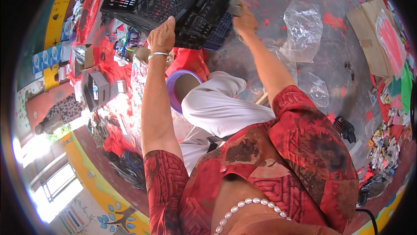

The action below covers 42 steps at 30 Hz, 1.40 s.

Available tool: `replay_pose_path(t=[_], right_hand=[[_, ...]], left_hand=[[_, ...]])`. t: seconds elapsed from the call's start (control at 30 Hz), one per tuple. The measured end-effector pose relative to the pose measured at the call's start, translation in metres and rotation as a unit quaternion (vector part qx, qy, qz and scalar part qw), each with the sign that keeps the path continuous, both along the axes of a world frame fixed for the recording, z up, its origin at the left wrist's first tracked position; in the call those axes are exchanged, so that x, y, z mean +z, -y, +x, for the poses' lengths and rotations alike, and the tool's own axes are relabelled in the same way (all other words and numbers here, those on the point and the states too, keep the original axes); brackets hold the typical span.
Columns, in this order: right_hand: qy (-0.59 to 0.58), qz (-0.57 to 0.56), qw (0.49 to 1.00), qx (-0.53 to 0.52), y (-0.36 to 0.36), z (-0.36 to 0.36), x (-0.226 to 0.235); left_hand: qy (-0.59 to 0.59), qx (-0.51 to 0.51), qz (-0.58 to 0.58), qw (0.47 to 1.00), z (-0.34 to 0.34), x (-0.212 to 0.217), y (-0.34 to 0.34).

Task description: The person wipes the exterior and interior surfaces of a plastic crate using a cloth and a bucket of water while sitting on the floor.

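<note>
Grey concrete floor [304, 0], scuffed, littered with red paper scraps [332, 20]. Clear plastic bags [302, 28] lying loose to the right; flattened cardboard [369, 35] further right at the rim. Left side crowded with red clutter, small boxes and packets; bright daylight low left past a yellow painted wall edge [93, 176].

Black slatted plastic crate [173, 4] at top centre, held off the floor, tilted, open side not readable. Inside hidden behind the lattice. A darker blue crate [219, 30] sits just under its lower right corner, touching or nearly so. Purple bucket rim [173, 89] below the crate, partly behind a white-clothed knee [217, 104]; contents not visible.

Left hand [162, 35] closed over the crate's lower edge, silver bangle on the wrist. Right hand [244, 20] at the crate's right edge, fingers curled around a grey rag [235, 6] pressed against the plastic.

Small black item [345, 128] on the floor to the right, too small to identify. Right rim clutter blurred by fisheye. Crate's top cut off by frame.
</note>
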State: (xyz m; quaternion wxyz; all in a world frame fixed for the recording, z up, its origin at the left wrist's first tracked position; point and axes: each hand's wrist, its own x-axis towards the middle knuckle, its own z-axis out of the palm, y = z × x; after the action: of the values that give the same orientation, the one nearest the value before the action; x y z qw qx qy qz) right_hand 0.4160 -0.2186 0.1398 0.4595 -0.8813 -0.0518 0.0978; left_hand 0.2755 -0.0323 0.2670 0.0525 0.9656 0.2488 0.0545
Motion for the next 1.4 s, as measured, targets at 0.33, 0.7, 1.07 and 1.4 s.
replay_pose_path(t=[0.33, 0.7, 1.07, 1.4], right_hand=[[-0.113, -0.035, 0.971, 0.207, -0.007, -0.018, -0.074], [-0.041, 0.113, 0.993, -0.005, -0.047, 0.057, -0.01], [-0.255, 0.261, 0.902, 0.23, -0.026, -0.011, -0.032], [0.0, 0.377, 0.919, -0.113, 0.001, 0.111, 0.075]], left_hand=[[-0.004, -0.039, 0.014, 0.999, 0.023, 0.006, 0.005], [-0.054, 0.014, 0.002, 0.998, 0.017, 0.016, 0.013], [0.03, -0.069, 0.033, 0.997, 0.023, -0.001, 0.001], [0.009, -0.008, 0.012, 1.0, 0.015, 0.025, 0.018]])
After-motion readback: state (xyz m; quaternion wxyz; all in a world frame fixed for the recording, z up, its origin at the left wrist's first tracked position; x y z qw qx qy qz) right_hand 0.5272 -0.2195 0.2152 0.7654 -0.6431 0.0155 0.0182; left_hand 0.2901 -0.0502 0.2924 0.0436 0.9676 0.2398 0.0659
